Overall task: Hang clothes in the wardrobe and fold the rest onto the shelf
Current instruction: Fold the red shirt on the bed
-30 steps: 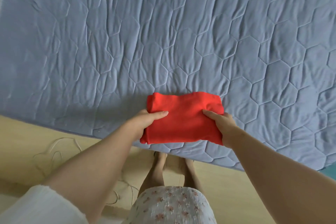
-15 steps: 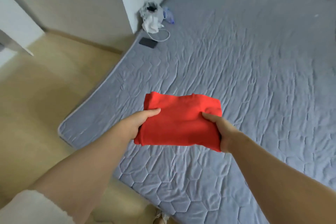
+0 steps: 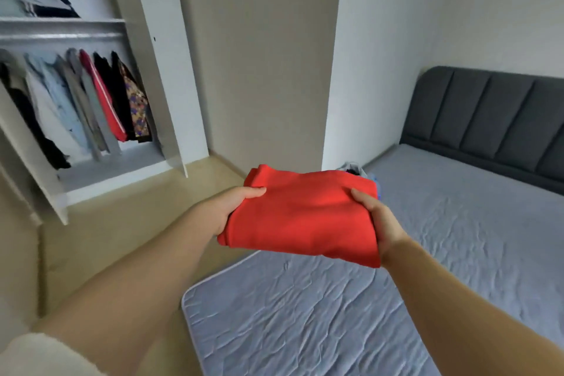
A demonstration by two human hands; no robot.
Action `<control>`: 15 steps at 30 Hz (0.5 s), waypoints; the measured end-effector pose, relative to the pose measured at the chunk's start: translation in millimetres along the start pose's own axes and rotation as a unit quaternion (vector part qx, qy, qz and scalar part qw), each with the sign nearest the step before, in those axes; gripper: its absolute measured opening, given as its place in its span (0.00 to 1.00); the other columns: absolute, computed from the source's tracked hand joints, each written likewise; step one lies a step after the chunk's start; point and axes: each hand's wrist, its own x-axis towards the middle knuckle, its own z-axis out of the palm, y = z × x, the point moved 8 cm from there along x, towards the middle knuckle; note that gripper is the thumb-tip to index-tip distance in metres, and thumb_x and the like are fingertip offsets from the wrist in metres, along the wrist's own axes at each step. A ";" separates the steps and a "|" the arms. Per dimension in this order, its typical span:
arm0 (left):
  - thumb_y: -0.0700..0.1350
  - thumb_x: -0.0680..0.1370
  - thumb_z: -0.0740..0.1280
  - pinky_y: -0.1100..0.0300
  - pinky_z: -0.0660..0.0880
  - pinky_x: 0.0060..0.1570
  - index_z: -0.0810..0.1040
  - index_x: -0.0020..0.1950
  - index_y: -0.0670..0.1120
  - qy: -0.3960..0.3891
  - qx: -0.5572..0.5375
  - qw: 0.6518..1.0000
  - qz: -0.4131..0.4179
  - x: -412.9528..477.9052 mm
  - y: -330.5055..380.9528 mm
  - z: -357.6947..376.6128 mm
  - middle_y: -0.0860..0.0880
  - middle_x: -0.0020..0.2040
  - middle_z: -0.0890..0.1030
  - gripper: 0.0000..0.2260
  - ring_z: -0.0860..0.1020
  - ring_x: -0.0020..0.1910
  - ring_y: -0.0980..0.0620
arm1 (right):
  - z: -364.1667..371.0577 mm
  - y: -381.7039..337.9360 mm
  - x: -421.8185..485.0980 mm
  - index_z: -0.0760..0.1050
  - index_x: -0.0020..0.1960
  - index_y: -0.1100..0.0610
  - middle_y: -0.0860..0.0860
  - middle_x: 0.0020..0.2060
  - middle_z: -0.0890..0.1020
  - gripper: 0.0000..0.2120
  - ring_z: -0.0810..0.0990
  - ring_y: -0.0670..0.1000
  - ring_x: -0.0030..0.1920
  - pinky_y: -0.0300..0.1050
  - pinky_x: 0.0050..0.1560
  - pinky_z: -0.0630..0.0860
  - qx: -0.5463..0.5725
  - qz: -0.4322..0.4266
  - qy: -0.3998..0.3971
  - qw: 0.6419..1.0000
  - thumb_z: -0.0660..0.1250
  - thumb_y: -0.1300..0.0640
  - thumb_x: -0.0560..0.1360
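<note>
While the wardrobe (image 3: 158, 76) stands open, a folded red garment (image 3: 305, 220) is held.
Left hand (image 3: 233, 207) and right hand (image 3: 381, 224) grasp its opposite sides.

Left hand (image 3: 227, 209) and right hand (image 3: 381, 223) hold a folded red garment (image 3: 302, 220) above the bed (image 3: 457, 238).

Bare floor (image 3: 122, 238) ahead and to the left, right up to the open wardrobe (image 3: 100, 180). Bed (image 3: 457, 238) close on the right, its corner low in front. Hanging clothes (image 3: 91, 94) packed along the rail. Folded pile (image 3: 39, 6) on the left of the top shelf (image 3: 76, 20), open room beside it. White panel (image 3: 158, 55) and wall (image 3: 259, 55) just right of the opening.
</note>
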 end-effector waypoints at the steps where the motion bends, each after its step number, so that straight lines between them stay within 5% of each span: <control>1: 0.50 0.74 0.69 0.60 0.76 0.31 0.80 0.45 0.43 0.008 0.001 1.000 0.007 -4.4 9.1 -21.6 0.45 0.32 0.83 0.10 0.81 0.27 0.49 | 23.4 -4.4 7.6 0.83 0.45 0.55 0.58 0.40 0.85 0.17 0.84 0.60 0.36 0.60 0.32 0.78 0.006 -0.019 -0.026 0.999 0.74 0.48 0.59; 2: 0.50 0.73 0.70 0.59 0.76 0.35 0.80 0.46 0.43 0.015 0.000 1.000 0.015 -7.9 17.3 -44.0 0.45 0.33 0.84 0.11 0.81 0.29 0.48 | 49.2 -9.7 13.3 0.84 0.39 0.52 0.55 0.37 0.85 0.08 0.85 0.56 0.35 0.55 0.30 0.79 0.021 -0.046 -0.056 0.997 0.70 0.49 0.66; 4: 0.50 0.73 0.70 0.58 0.76 0.37 0.80 0.48 0.43 0.030 -0.003 0.999 0.031 -13.6 31.8 -90.0 0.45 0.35 0.84 0.11 0.82 0.30 0.48 | 96.5 -14.9 30.1 0.83 0.27 0.48 0.50 0.29 0.84 0.20 0.83 0.49 0.30 0.45 0.27 0.78 0.038 -0.082 -0.109 0.990 0.62 0.54 0.75; 9: 0.49 0.74 0.67 0.62 0.78 0.28 0.83 0.44 0.44 0.027 -0.108 0.990 0.088 -31.3 57.0 -202.0 0.47 0.35 0.84 0.09 0.82 0.30 0.50 | 203.8 16.9 88.0 0.83 0.42 0.59 0.57 0.35 0.84 0.13 0.84 0.56 0.33 0.48 0.32 0.79 -0.001 -0.012 -0.137 0.991 0.64 0.55 0.64; 11: 0.52 0.73 0.66 0.60 0.79 0.31 0.84 0.41 0.45 -0.008 -0.279 0.950 0.139 -37.3 65.5 -247.7 0.48 0.35 0.84 0.12 0.82 0.31 0.50 | 252.6 30.1 111.5 0.78 0.46 0.59 0.56 0.34 0.84 0.10 0.83 0.56 0.32 0.47 0.32 0.79 0.009 -0.008 -0.129 0.992 0.62 0.58 0.68; 15: 0.66 0.72 0.62 0.43 0.76 0.44 0.77 0.56 0.43 -0.014 -0.504 0.829 0.242 -36.7 79.8 -330.2 0.43 0.50 0.83 0.27 0.81 0.50 0.43 | 347.0 57.5 153.1 0.75 0.46 0.57 0.54 0.29 0.83 0.07 0.82 0.53 0.27 0.44 0.25 0.78 0.073 0.000 -0.139 0.988 0.58 0.60 0.75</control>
